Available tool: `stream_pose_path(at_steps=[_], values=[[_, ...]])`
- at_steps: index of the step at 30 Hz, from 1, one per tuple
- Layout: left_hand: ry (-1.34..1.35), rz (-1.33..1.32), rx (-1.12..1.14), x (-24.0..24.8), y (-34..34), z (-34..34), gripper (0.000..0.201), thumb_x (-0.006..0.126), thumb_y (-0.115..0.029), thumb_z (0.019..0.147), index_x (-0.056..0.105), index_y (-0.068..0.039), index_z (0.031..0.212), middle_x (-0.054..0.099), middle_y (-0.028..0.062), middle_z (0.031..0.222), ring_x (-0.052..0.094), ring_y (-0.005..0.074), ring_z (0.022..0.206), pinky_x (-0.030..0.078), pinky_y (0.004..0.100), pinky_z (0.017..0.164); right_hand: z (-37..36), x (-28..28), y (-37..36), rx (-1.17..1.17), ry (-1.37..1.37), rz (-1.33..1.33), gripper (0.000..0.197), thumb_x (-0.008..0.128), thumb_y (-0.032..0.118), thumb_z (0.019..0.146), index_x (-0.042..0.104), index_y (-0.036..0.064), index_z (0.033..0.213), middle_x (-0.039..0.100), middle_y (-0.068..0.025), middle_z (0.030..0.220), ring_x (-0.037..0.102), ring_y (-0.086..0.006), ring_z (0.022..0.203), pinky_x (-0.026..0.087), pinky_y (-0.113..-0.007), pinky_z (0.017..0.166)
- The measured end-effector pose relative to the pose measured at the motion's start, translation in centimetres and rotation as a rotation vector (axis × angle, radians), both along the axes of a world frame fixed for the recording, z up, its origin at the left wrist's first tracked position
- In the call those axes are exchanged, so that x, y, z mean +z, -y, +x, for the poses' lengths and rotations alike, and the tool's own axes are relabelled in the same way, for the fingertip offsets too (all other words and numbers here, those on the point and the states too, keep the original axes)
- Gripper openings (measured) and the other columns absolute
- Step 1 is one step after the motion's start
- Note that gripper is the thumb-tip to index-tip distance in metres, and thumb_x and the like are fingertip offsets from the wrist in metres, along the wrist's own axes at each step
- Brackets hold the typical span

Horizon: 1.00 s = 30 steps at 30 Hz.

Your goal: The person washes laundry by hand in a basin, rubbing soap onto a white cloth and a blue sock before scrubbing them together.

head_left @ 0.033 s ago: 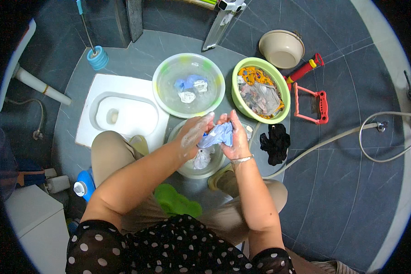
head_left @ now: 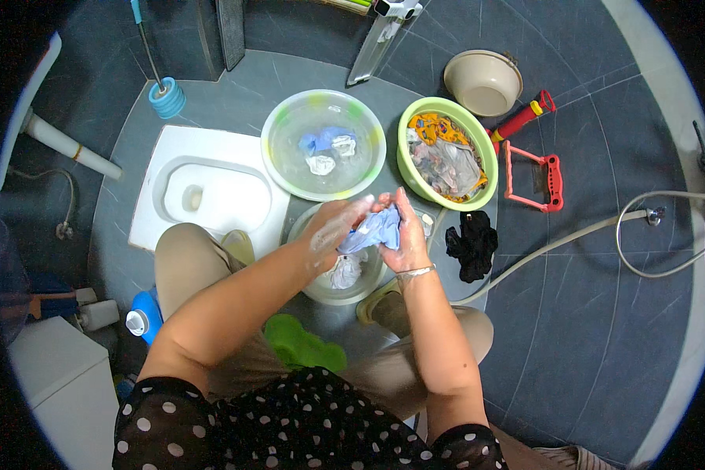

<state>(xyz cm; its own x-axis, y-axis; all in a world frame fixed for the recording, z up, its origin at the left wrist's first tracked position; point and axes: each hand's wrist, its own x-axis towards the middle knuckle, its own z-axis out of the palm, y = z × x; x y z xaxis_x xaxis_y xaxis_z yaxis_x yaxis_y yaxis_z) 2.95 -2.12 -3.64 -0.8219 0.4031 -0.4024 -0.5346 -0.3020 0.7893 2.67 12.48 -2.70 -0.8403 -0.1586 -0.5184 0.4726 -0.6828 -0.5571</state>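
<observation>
Between my hands is a wet, bunched light-blue cloth [head_left: 377,229], held over a pale basin [head_left: 346,298]. My left hand [head_left: 338,225], streaked with suds, grips the cloth's left side, its fingers partly turned from view. On the other side my right hand [head_left: 408,236] holds it against the palm with the fingers pointing up; a bracelet circles that wrist. A whitish cloth [head_left: 346,271] lies in the basin below. Just beyond, a larger translucent basin [head_left: 272,168] has a blue cloth [head_left: 327,141] and small white cloths [head_left: 320,164] in water.
To the right stand a green tub [head_left: 406,167] of patterned laundry and a beige basin [head_left: 478,84]. Black fabric [head_left: 473,247] lies near a hose [head_left: 531,260]. A white squat toilet [head_left: 150,202] is at left, with a blue bottle [head_left: 148,315] by my knee.
My left fingers have shifted slightly right and toward me over the light-blue cloth. My right hand has barely moved.
</observation>
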Motion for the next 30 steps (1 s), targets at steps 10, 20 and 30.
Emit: stream_pose_path(at_steps=[10,20,30], values=[[-0.019,0.114,0.068,-0.2,1.7,-2.4,0.023,0.066,-0.022,0.077,0.062,-0.003,0.091,0.059,0.0029,0.083,0.055,0.0104,0.075,0.043,0.0271,0.067,-1.1,-2.5,-0.3,-0.218,0.089,0.177,0.026,0.051,0.031,0.092,0.053,0.0046,0.096,0.057,-0.0056,0.073,0.057,-0.0158,0.066,0.048,-0.029,0.062],[-0.015,-0.014,0.498,3.0,1.4,-3.7,0.064,0.058,-0.030,0.085,0.033,0.005,0.132,0.046,0.0135,0.122,0.044,0.0213,0.113,0.033,0.0364,0.098,-3.3,-21.9,-3.1,0.200,0.063,1.019,0.028,0.046,0.026,0.089,0.063,0.0066,0.078,0.056,-0.0022,0.061,0.052,-0.0132,0.054,0.044,-0.030,0.049],[0.151,0.008,0.460,2.4,2.9,-3.6,0.052,0.052,-0.023,0.089,0.035,0.003,0.131,0.046,0.0128,0.123,0.047,0.0213,0.109,0.037,0.0335,0.091,-3.6,-33.8,0.3,0.614,-0.009,1.580,0.047,0.063,0.027,0.077,0.053,0.0004,0.115,0.063,-0.0208,0.099,0.060,-0.0355,0.092,0.047,-0.040,0.080]])
